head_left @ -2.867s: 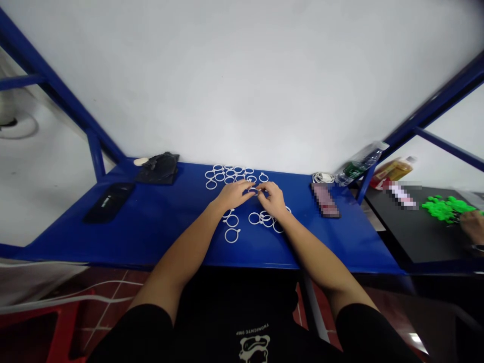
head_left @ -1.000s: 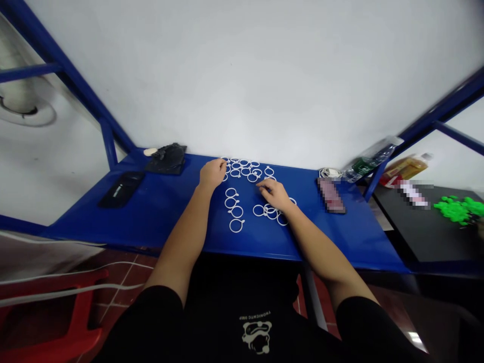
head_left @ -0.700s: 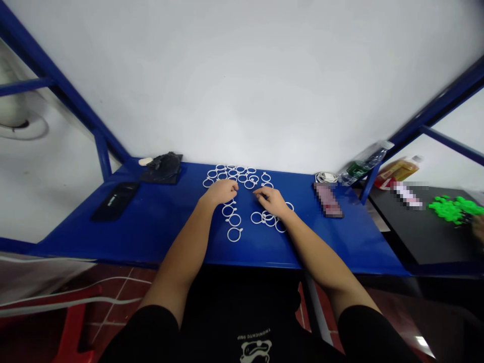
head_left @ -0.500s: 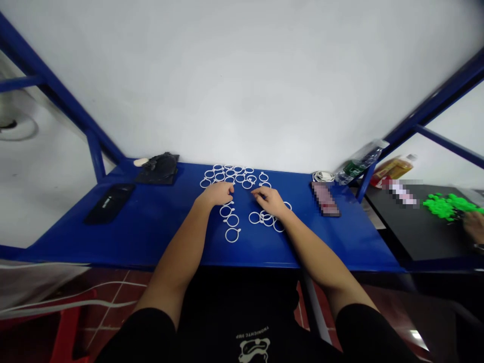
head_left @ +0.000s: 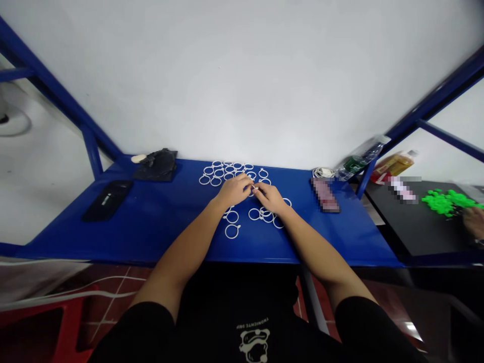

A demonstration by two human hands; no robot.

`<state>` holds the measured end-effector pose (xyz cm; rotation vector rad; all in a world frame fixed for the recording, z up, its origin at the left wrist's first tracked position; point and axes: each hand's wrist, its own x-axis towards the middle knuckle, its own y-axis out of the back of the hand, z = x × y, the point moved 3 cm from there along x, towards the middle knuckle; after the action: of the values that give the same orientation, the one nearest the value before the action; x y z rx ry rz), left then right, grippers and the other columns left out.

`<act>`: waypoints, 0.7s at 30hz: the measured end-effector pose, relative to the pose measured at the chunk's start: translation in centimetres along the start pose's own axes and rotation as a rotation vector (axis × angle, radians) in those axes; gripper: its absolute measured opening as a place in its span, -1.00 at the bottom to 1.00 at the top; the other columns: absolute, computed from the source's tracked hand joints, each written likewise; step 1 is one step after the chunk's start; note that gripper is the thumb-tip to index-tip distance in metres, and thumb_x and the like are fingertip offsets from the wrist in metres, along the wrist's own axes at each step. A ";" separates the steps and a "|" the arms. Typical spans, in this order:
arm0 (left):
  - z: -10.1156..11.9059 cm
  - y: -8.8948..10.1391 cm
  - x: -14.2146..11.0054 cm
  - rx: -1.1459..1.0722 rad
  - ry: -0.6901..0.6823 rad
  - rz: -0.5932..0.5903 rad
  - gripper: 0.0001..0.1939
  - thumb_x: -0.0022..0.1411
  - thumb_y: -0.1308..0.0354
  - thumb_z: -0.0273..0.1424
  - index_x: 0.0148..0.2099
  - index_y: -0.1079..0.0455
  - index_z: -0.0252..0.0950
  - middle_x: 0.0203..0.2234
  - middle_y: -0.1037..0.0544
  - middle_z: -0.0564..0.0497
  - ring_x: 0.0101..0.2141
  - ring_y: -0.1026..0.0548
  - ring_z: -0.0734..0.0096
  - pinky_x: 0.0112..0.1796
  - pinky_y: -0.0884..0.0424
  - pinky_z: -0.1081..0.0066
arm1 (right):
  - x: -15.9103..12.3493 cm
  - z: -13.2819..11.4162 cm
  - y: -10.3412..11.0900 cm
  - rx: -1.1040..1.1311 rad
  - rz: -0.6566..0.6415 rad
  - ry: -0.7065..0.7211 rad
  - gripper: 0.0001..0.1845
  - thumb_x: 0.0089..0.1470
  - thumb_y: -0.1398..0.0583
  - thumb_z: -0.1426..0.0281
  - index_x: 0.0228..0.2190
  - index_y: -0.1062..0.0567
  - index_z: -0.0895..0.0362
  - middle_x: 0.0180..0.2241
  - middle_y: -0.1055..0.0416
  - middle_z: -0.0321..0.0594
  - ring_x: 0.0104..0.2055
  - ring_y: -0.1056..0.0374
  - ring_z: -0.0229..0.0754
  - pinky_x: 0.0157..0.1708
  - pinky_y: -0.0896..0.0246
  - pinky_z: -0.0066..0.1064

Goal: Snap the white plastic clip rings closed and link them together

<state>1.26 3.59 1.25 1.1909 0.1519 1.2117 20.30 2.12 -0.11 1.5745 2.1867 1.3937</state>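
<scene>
My left hand (head_left: 236, 190) and my right hand (head_left: 269, 197) meet above the middle of the table, fingertips pinched together on a white curtain ring (head_left: 251, 193). Fingers cover part of this ring. Beyond my hands lies a group of similar white rings with small eyelets (head_left: 216, 181). Close to my right wrist, several rings (head_left: 266, 217) overlap in a loose pile. A few more lie in a short column by my left forearm, the nearest being a single ring (head_left: 232, 231); my forearm and hand hide some of that column.
The blue table (head_left: 181, 237) carries a black phone-like object (head_left: 108, 200) and crumpled black plastic (head_left: 162, 164) at left. At right are a blurred-out phone (head_left: 325, 195), a coiled white cable (head_left: 323, 173) and a bottle (head_left: 359, 161). Another person's hand (head_left: 473, 222) touches green pieces (head_left: 446, 202).
My left hand has moved right and slightly away from me to meet my right hand. The two hands, apart before, now pinch a ring between them.
</scene>
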 end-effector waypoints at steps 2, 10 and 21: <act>0.4 -0.2 -0.1 -0.013 -0.016 -0.009 -0.82 0.46 -0.18 -0.42 -0.06 -0.63 -0.21 -0.08 -0.66 -0.08 -0.13 -0.61 0.26 -0.15 -0.50 0.31 | 0.0 0.1 0.2 0.011 0.014 -0.010 -0.66 0.50 -0.08 0.17 -0.09 -0.59 0.06 -0.24 -0.64 -0.17 -0.23 -0.54 -0.09 -0.18 -0.36 -0.31; -0.2 -0.3 -0.2 -0.028 -0.070 0.019 -0.84 0.47 -0.20 -0.39 -0.10 -0.64 -0.20 -0.17 -0.68 -0.04 -0.20 -0.61 0.32 -0.21 -0.47 0.34 | 0.0 1.1 0.1 0.073 -0.034 -0.018 -0.70 0.43 -0.02 0.33 -0.18 -0.55 0.07 -0.24 -0.62 -0.17 -0.20 -0.53 -0.08 -0.12 -0.35 -0.28; -0.1 -0.4 -0.2 0.011 -0.136 0.054 -0.83 0.45 -0.22 -0.41 -0.16 -0.65 -0.20 -0.23 -0.69 -0.02 -0.24 -0.60 0.34 -0.26 -0.44 0.36 | 0.0 0.5 0.4 0.016 -0.054 -0.014 -0.60 0.47 0.00 0.18 -0.31 -0.49 0.06 -0.34 -0.54 -0.18 -0.29 -0.44 -0.09 -0.20 -0.24 -0.30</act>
<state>1.37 3.56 0.86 1.2894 0.0252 1.1738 20.81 2.47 -0.14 1.5131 2.2210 1.3495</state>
